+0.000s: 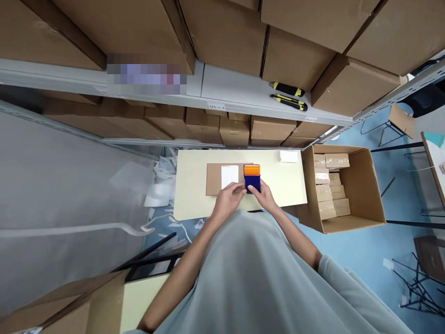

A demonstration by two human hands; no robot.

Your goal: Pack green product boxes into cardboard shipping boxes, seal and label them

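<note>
An orange and dark blue small box (252, 177) stands on a flat brown cardboard piece (212, 180) on the pale yellow table (194, 204). My right hand (266, 195) grips the box's blue lower part from the right. My left hand (228, 198) touches the box's lower left corner, fingers curled against it. A white card (230, 176) lies on the cardboard just left of the box.
A second white card (289, 157) lies at the table's far right corner. An open carton (375, 195) with several taped parcels stands right of the table. Two yellow-black utility knives (288, 95) lie on the shelf above, among stacked cartons. Plastic sheeting (69, 185) hangs at left.
</note>
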